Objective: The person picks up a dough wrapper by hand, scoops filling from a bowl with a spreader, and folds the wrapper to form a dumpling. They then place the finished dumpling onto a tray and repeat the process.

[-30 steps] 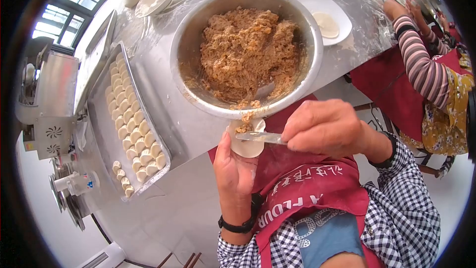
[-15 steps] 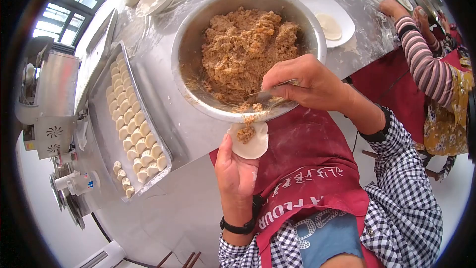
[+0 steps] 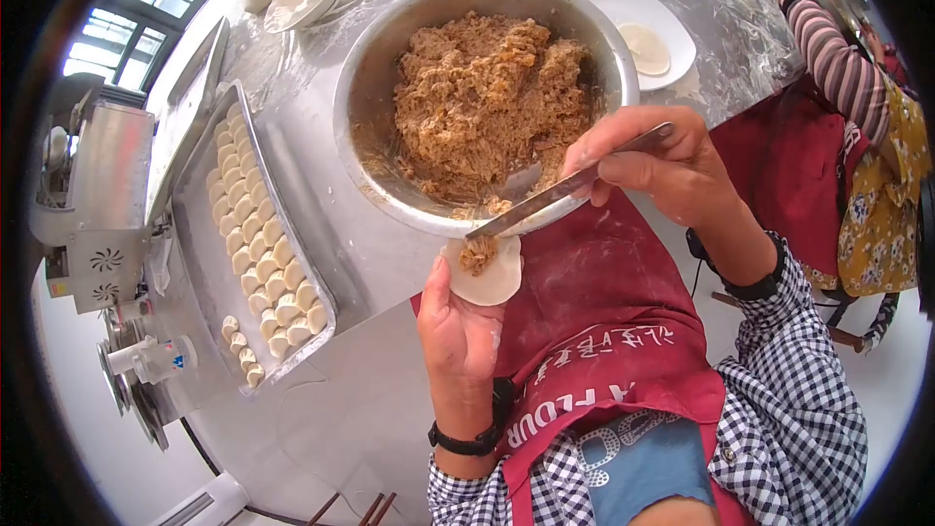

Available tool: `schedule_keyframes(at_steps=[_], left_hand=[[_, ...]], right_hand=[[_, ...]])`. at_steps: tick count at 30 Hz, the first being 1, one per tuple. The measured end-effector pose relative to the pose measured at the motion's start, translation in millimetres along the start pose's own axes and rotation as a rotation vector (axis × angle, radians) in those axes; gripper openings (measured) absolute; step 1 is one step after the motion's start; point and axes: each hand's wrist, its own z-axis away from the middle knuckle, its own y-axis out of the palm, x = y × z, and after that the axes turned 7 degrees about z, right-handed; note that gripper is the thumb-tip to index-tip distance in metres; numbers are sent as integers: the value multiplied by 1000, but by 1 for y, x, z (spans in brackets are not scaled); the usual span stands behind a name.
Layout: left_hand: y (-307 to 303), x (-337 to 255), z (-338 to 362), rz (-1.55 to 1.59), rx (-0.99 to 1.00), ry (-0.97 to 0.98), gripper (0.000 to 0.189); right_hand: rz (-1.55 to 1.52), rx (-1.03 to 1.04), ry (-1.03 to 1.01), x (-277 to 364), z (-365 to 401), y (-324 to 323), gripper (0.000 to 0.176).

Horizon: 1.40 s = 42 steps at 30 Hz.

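Note:
My left hand (image 3: pixel 463 336) holds a round dumpling wrapper (image 3: pixel 499 278) on its fingers, with the thumb at the wrapper's left edge. A small lump of filling (image 3: pixel 477 254) lies on the wrapper's upper left part. In my right hand (image 3: pixel 653 161) is a flat metal spatula (image 3: pixel 545 197), gripped between thumb and fingers. It slants across the near rim of a large steel bowl (image 3: pixel 358 161), its tip at the filling on the wrapper. Brown minced filling (image 3: pixel 487 102) is heaped inside the bowl, and a few bits sit on the rim near the spatula.
To the left, a metal tray (image 3: pixel 321 282) holds rows of folded dumplings (image 3: pixel 255 234). A white plate (image 3: pixel 672 34) with one wrapper (image 3: pixel 645 49) stands right of the bowl. A flour bowl (image 3: pixel 310 5) is at the back left. A co-worker's striped sleeve (image 3: pixel 828 49) reaches over the table at right.
My right hand has moved up and right, turning the spatula so its tip meets the filling on the wrapper. The filling there is more gathered. My left hand has shifted slightly up.

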Motion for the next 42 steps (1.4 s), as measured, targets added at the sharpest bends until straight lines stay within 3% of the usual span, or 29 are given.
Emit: schedule_keyframes(at_steps=[6, 12, 14, 18, 24, 26, 31, 40, 42], left_hand=[[0, 2, -2, 32, 5, -8, 43], [2, 4, -3, 33, -21, 3, 42], [3, 3, -2, 11, -4, -13, 42], [4, 4, -2, 7, -7, 2, 42], [2, 4, -1, 34, -31, -2, 41], [3, 4, 0, -22, -10, -5, 42], [-1, 3, 0, -3, 11, -13, 42], [-13, 0, -4, 98, -52, 12, 42], [-12, 0, -4, 112, -42, 9, 41]], right_hand=[[153, -67, -68, -11, -2, -10, 10], [358, 95, -50, -10, 2, -9, 10], [65, 20, -16, -8, 6, -7, 10], [-155, -59, 17, -1, 16, -1, 10], [158, 22, -160, 0, 30, 9, 10], [407, 87, -404, -1, 31, 13, 11], [661, 206, -708, -12, 36, 26, 18], [767, 277, -737, -22, 53, 30, 17], [627, 198, -645, -17, 48, 25, 13]])
